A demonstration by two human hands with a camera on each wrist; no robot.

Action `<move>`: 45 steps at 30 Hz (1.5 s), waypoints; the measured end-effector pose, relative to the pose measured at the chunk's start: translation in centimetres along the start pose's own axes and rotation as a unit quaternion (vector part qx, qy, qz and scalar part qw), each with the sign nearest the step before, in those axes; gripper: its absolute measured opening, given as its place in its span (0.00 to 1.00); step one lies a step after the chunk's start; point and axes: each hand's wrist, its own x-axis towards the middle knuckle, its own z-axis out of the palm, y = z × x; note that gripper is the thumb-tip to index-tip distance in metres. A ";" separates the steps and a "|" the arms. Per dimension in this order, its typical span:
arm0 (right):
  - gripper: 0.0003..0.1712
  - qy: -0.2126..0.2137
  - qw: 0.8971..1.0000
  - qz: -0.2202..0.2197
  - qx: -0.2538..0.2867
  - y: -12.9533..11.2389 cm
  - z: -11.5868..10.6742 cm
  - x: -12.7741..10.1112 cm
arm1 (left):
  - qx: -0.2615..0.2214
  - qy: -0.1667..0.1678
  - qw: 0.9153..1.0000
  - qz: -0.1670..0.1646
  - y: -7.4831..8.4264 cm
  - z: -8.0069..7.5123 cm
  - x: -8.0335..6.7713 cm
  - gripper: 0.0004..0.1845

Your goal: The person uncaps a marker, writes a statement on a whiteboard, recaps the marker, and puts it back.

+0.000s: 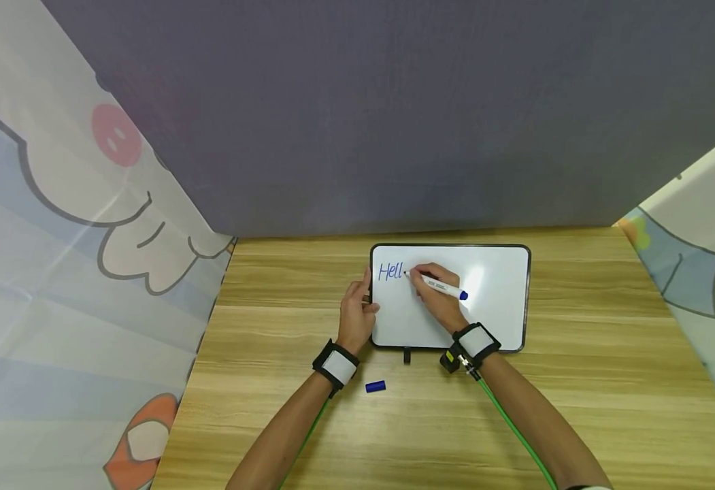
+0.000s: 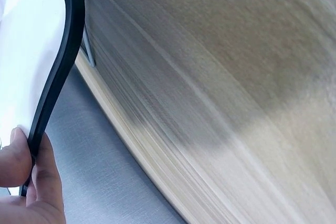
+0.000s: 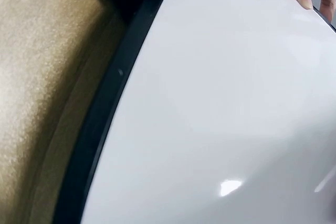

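Observation:
A black-framed whiteboard [image 1: 492,306] stands on the wooden table, with "Hell" [image 1: 390,271] written in blue near its upper left corner. My right hand [image 1: 438,292] pinches a white marker [image 1: 445,288] with a blue end, its tip just right of the last letter. At the board's left edge my left hand [image 1: 357,316] grips the frame, thumb on the white face and fingers behind, as the left wrist view shows with the hand [image 2: 37,182] around the black rim [image 2: 55,82]. In the right wrist view the board's face [image 3: 210,93] fills most of the picture; the marker is out of sight there.
A blue marker cap [image 1: 375,386] lies on the table [image 1: 271,327] in front of the board. A small black piece [image 1: 407,355] sits at the board's lower edge. Behind the table rises a grey panel [image 1: 394,122]; patterned cloth [image 1: 39,327] hangs at both sides.

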 end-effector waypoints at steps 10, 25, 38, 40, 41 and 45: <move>0.08 -0.009 1.000 -0.007 0.005 0.0 0.0 0.0 | -0.008 -0.001 1.000 0.001 0.1 0.0 0.0 0.42; 0.07 0.000 0.999 0.023 -0.025 -0.6 0.0 0.0 | -0.008 0.004 1.000 -0.001 0.1 -0.1 0.1 0.41; 0.07 0.020 1.000 0.023 0.003 0.0 0.2 0.1 | -0.002 0.007 1.000 0.007 0.1 0.0 0.1 0.41; 0.07 0.017 1.000 0.019 0.004 0.1 0.2 0.1 | -0.001 0.007 1.000 0.006 0.1 0.1 0.1 0.41; 0.08 0.014 1.000 0.017 0.005 0.1 0.2 0.1 | -0.001 0.006 1.000 0.004 0.1 0.1 0.1 0.41; 0.08 -0.004 1.000 0.011 0.008 0.1 0.2 0.1 | 0.003 0.005 1.000 0.001 0.1 0.0 0.1 0.41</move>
